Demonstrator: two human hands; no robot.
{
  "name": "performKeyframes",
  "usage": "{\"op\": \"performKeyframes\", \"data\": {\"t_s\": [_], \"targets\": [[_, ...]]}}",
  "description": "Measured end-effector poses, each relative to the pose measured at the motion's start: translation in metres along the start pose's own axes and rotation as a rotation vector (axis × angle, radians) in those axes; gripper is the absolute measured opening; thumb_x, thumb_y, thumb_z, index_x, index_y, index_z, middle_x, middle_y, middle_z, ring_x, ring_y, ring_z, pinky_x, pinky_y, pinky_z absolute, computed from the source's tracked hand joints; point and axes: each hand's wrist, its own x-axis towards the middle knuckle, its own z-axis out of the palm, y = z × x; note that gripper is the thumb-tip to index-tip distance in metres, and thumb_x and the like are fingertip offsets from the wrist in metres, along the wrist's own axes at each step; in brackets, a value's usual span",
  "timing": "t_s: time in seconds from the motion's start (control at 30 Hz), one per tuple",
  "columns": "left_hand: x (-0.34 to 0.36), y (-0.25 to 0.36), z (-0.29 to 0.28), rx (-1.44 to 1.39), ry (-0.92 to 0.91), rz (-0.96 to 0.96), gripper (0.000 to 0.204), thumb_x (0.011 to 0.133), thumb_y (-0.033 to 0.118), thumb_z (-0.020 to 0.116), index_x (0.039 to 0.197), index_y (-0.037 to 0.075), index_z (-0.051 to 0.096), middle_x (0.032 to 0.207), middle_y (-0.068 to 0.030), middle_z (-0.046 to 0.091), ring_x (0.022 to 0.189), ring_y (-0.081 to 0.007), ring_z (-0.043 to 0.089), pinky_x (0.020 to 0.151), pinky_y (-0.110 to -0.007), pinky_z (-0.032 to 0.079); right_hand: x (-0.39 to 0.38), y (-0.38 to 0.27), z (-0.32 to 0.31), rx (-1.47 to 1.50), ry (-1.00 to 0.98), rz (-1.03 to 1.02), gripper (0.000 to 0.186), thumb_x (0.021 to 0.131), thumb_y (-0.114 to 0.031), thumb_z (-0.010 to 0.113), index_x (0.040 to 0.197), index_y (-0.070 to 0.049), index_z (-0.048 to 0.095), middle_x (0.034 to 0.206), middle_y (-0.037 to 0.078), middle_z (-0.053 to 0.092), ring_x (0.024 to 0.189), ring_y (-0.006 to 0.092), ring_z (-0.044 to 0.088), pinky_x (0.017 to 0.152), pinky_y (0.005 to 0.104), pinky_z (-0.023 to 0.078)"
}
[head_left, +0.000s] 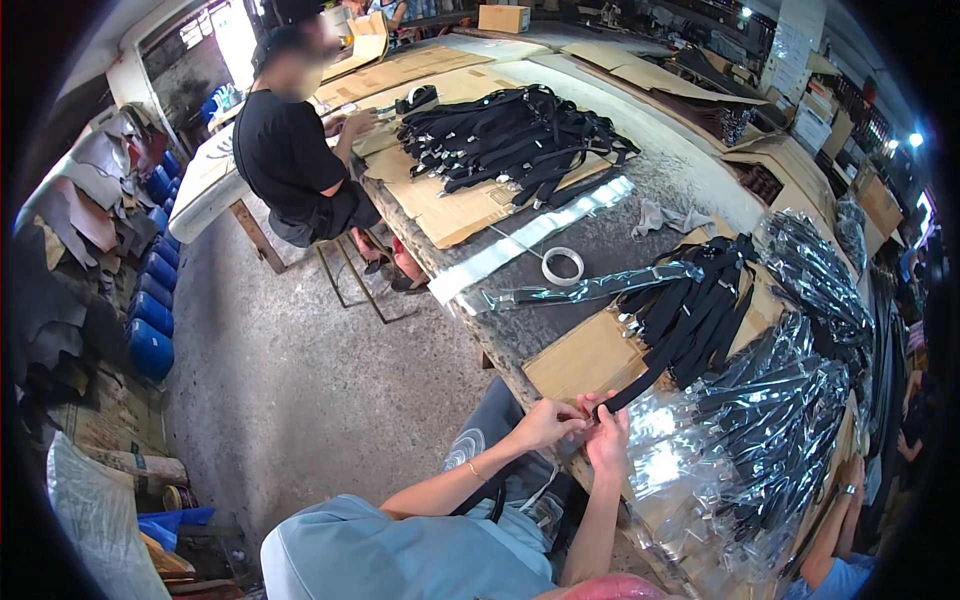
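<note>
At the table's near edge both my hands are closed at one end of a black strap (640, 383). My left hand (545, 424) pinches at its tip, while my right hand (606, 437) grips the strap just beside it. The fingers hide the very end. From my hands the strap runs up toward a pile of similar black straps (700, 315) with small metal parts, lying on cardboard (585, 357). To the right of my hands are clear plastic sleeves (655, 430), and beyond them black straps packed in clear plastic (770, 430).
Farther along the table (515, 335) lie a tape roll (562, 266), a plastic-wrapped strap (590, 288), a pale strip (540, 237) and a larger heap of black straps (510, 140). A seated co-worker (290, 150) is at the far left. Blue drums (150, 345) line the left side.
</note>
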Motion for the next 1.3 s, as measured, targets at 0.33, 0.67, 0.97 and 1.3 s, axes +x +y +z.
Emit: {"op": "performKeyframes", "data": {"t_s": [0.33,0.67,0.97,1.3], "targets": [[0.0,-0.014,0.002,-0.203,0.125,0.04,0.019,0.087,0.007,0.063,0.101,-0.007,0.066,0.077,-0.0054,0.066,0.066,-0.0086,0.06,0.062,-0.024,0.051,0.001,0.011,0.003,-0.165,-0.036,-0.009,0.04,0.086,0.002,0.06,0.123,0.0,0.044,0.112,0.014,0.057,0.103,0.0192,0.056,0.092,0.0312,0.045],[-0.004,-0.03,-0.021,-0.196,-0.009,0.13,0.02,0.083,0.0,0.061,0.102,-0.006,0.065,0.082,-0.0086,0.069,0.072,-0.0106,0.064,0.066,-0.025,0.052,0.007,0.016,-0.005,-0.455,-0.003,-0.167,0.038,0.084,-0.004,0.067,0.118,0.002,0.049,0.1,0.01,0.063,0.089,0.0134,0.059,0.082,0.0266,0.047],[-0.01,-0.011,-0.017,-0.052,0.107,0.084,0.018,0.077,0.001,0.07,0.093,-0.005,0.068,0.081,-0.0094,0.07,0.073,-0.0116,0.066,0.069,-0.025,0.053,0.005,0.017,-0.005,-0.323,-0.037,-0.138,0.037,0.084,0.001,0.065,0.117,0.002,0.049,0.102,0.011,0.063,0.088,0.0138,0.059,0.082,0.0258,0.047],[-0.009,-0.016,-0.02,-0.098,0.07,0.094,0.017,0.076,0.001,0.07,0.092,-0.003,0.069,0.081,-0.0084,0.07,0.075,-0.0108,0.066,0.07,-0.025,0.053,0.007,0.019,-0.01,-0.349,0.029,-0.182,0.037,0.085,-0.001,0.065,0.118,0.002,0.049,0.101,0.011,0.064,0.089,0.0134,0.059,0.082,0.0255,0.047]]}}
